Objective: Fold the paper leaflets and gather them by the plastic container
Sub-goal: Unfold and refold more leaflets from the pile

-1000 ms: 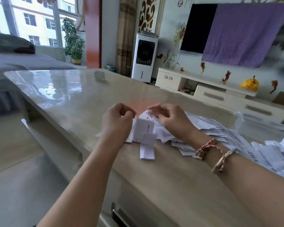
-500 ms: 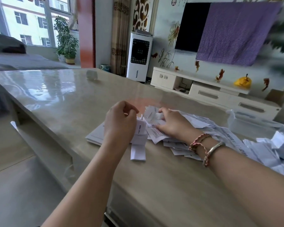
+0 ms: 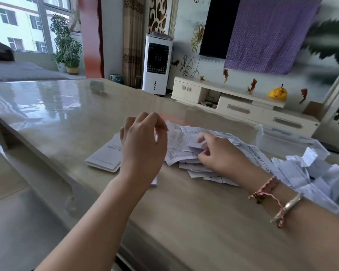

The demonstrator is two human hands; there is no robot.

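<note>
On the tabletop (image 3: pixel 184 222), the left hand (image 3: pixel 143 145) is now raised above the surface with its grip loosely curled and pinching nothing; half a second earlier it pinched a small folded leaflet, which is out of that grip now. A white corner (image 3: pixel 154 181) shows just under the left wrist, likely that folded leaflet lying flat, mostly hidden by the arm. The right hand (image 3: pixel 221 153) has pushed further into the loose pile of paper leaflets (image 3: pixel 184 141) at mid-table; thumb and fingers pinch a crumpled sheet at the pile's near side, whereas before it only lay on the pile. A flat stack of folded booklets (image 3: pixel 106 155) sits left of the left hand, touching the tabletop, more exposed than earlier. The clear plastic container (image 3: pixel 278 139) stands at far right, same spot. A heap of folded leaflets (image 3: pixel 311 173) lies just in front of it, touching or nearly touching its near wall, unchanged. The right wrist carries a pink cord bracelet (image 3: pixel 266 189) and a silver bangle (image 3: pixel 288 206). The camera view has shifted slightly left since earlier.
</note>
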